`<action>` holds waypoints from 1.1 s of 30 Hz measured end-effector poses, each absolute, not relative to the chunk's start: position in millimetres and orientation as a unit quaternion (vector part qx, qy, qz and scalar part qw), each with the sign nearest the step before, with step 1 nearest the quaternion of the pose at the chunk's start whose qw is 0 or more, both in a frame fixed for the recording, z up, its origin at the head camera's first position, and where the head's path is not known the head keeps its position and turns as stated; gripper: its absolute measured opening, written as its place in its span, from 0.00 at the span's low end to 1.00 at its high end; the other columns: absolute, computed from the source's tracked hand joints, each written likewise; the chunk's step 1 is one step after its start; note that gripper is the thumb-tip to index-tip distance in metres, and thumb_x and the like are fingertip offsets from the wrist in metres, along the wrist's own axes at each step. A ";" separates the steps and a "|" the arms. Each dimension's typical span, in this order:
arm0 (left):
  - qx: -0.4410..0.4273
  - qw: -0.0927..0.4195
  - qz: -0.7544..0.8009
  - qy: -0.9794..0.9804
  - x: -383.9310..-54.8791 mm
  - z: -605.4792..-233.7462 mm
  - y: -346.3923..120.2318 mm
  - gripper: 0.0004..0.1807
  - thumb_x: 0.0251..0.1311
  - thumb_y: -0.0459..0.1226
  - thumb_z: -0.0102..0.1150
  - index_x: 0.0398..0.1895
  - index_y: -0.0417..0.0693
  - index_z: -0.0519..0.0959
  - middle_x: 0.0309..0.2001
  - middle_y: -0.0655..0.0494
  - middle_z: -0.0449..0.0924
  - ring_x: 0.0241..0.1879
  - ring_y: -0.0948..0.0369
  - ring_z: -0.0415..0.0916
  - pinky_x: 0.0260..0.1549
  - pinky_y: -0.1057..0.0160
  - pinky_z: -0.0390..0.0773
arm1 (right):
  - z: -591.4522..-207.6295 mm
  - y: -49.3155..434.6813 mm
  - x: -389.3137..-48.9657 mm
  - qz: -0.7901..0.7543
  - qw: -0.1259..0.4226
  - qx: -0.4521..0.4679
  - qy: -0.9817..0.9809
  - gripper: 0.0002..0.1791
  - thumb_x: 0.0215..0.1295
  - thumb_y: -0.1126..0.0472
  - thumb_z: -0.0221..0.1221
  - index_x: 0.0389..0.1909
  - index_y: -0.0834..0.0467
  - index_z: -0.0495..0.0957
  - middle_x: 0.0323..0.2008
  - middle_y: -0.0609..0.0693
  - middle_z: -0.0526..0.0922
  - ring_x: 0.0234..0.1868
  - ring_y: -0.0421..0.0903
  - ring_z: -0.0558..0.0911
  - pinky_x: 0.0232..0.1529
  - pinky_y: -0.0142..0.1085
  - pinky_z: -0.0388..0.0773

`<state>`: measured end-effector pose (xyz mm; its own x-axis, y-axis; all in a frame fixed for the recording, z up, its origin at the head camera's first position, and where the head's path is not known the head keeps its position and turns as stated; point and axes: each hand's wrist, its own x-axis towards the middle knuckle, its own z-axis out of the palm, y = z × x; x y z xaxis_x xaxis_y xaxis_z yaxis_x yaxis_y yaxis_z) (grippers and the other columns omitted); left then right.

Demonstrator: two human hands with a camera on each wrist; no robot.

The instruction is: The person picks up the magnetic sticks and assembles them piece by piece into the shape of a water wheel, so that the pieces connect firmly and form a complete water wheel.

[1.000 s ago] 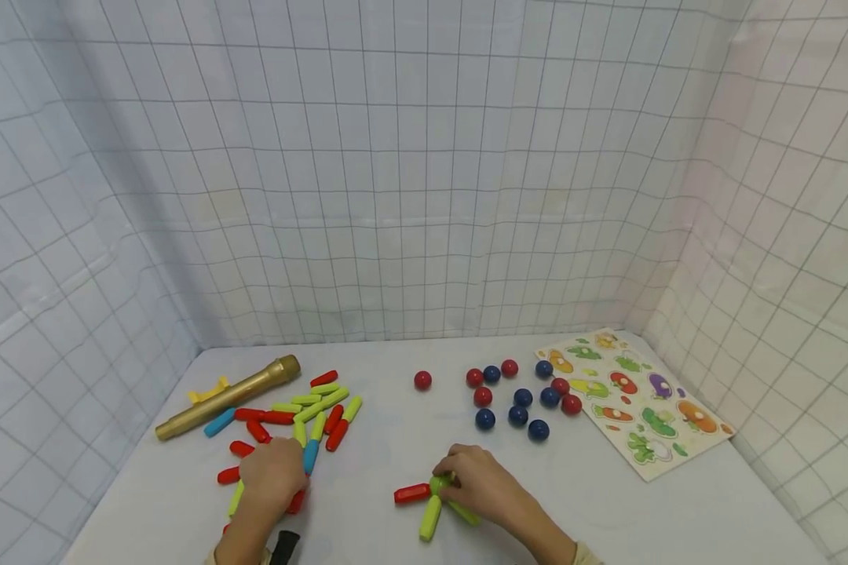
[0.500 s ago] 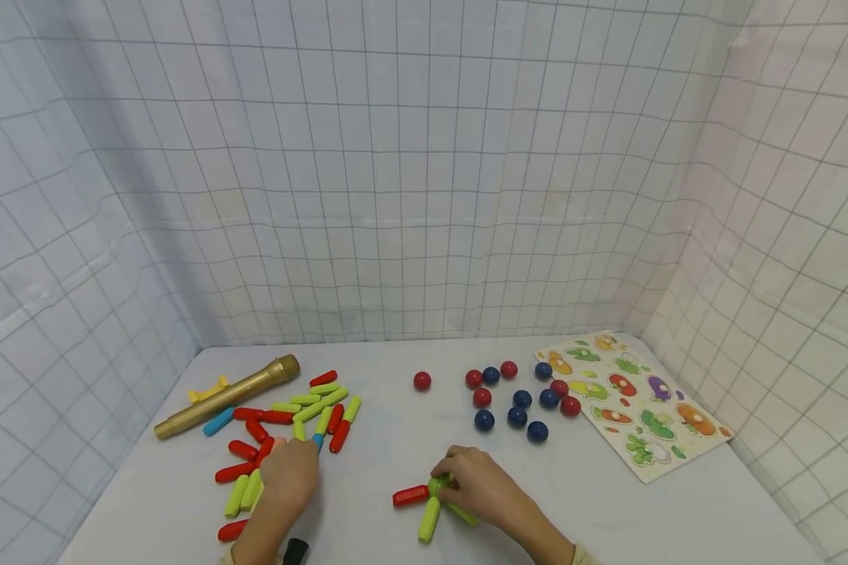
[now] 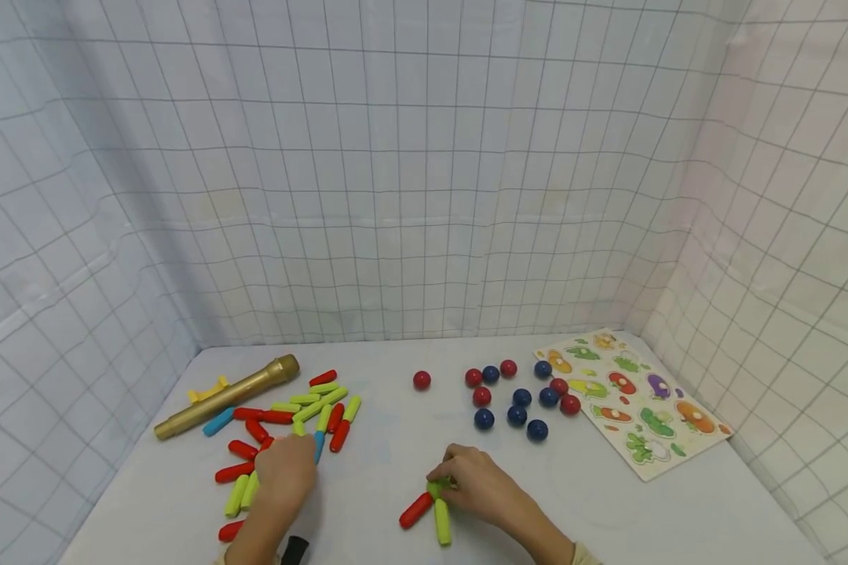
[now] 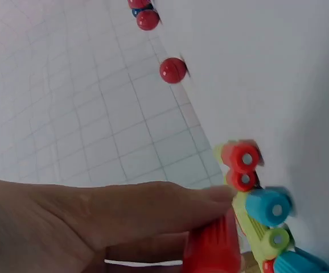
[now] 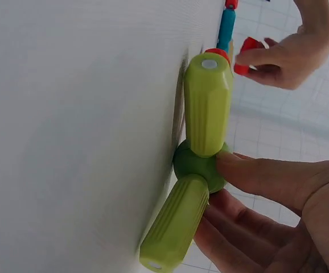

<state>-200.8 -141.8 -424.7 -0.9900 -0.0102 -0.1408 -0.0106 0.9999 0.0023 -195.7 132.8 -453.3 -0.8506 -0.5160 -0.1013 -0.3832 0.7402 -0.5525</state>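
My left hand (image 3: 287, 471) hovers over the pile of magnetic rods at the left. Its thumb and fingers grip a red magnetic rod (image 4: 213, 250), best seen in the left wrist view. With thumb and fingertips, my right hand (image 3: 482, 485) pinches a green ball (image 5: 201, 168) close over the table. Two yellow-green rods (image 5: 209, 102) stick out from that ball in the right wrist view. A red rod (image 3: 415, 510) also joins it, pointing toward the lower left in the head view. The fingers hide part of the ball.
Several red, yellow-green and blue rods (image 3: 219, 422) lie around the left hand. Behind them are a gold microphone-shaped tube (image 3: 233, 396) and a yellow piece (image 3: 208, 390). Red and dark blue balls (image 3: 517, 416) are scattered right of centre, beside a vegetable picture board (image 3: 636, 400).
The ball with its rods has turned in my right hand, swinging the red rod downward and a yellow-green rod rightward. My left hand has shifted slightly right over the pile.
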 end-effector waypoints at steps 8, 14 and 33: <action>0.095 0.054 0.102 0.989 -195.6 -428.7 -101.5 0.11 0.48 0.38 0.74 0.32 0.41 0.84 0.21 0.57 0.75 0.25 0.61 0.68 0.28 0.65 0.76 | -454.1 130.8 -198.2 -0.272 0.134 -0.241 0.922 0.13 0.58 0.63 0.66 0.45 0.54 0.84 0.35 0.39 0.81 0.33 0.30 0.73 0.40 0.24 0.77; 0.196 0.034 0.120 0.973 -194.4 -439.7 -79.0 0.08 0.48 0.37 0.73 0.33 0.47 0.88 0.23 0.61 0.76 0.25 0.65 0.66 0.29 0.68 0.74 | -451.8 127.2 -196.9 -0.285 0.134 -0.254 0.914 0.09 0.58 0.63 0.66 0.41 0.53 0.85 0.34 0.38 0.83 0.33 0.31 0.74 0.41 0.25 0.77; 0.277 0.034 0.081 0.957 -188.2 -453.6 -55.4 0.03 0.51 0.38 0.71 0.25 0.50 0.87 0.19 0.63 0.73 0.21 0.68 0.61 0.24 0.71 0.68 | -448.6 127.3 -191.4 -0.272 0.112 -0.264 0.919 0.09 0.56 0.58 0.68 0.40 0.51 0.86 0.32 0.37 0.80 0.32 0.32 0.73 0.36 0.24 0.74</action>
